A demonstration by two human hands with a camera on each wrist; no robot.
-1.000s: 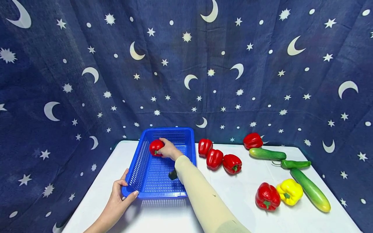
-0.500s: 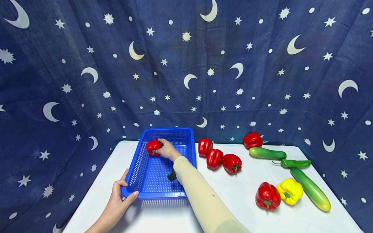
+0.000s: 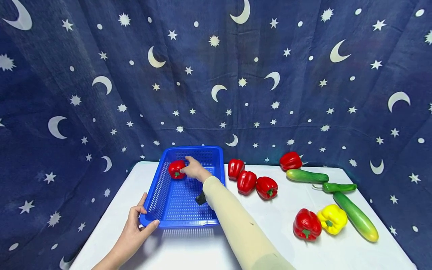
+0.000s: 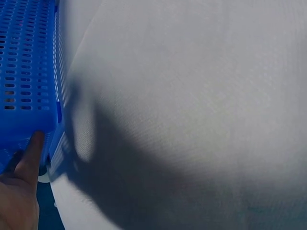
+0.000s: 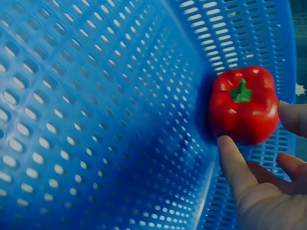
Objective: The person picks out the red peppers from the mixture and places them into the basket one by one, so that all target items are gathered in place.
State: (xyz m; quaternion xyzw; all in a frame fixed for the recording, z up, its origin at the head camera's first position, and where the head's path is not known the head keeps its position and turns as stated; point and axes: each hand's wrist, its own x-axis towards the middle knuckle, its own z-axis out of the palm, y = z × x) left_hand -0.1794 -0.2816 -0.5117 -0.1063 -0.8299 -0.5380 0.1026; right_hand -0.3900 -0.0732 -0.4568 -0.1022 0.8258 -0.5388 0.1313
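Observation:
A red bell pepper [image 3: 176,170] with a green stem lies in the far left part of a blue plastic basket [image 3: 185,225]. My right hand [image 3: 195,169] is just right of it, fingers spread. In the right wrist view, the thumb and a fingertip of that hand [image 5: 268,191] stand at the sides of the pepper [image 5: 244,112], not closed round it; whether they still touch it I cannot tell. My left hand [image 3: 135,228] grips the basket's near left corner, thumb at the front rim and fingers along the left side. Only part of it shows in the left wrist view.
Right of the basket lie several red bell peppers [image 3: 246,182]. Farther right are another red one [image 3: 291,161], two cucumbers [image 3: 356,216], a green chili pepper [image 3: 338,187], a red pepper [image 3: 307,225] and a yellow bell pepper [image 3: 332,219]. A starry blue curtain [image 3: 216,75] backs the white table [image 3: 189,255].
The red bell pepper in the basket has shifted left, close to the side wall. My right hand's fingers have spread and come away from around it. The left hand keeps its place.

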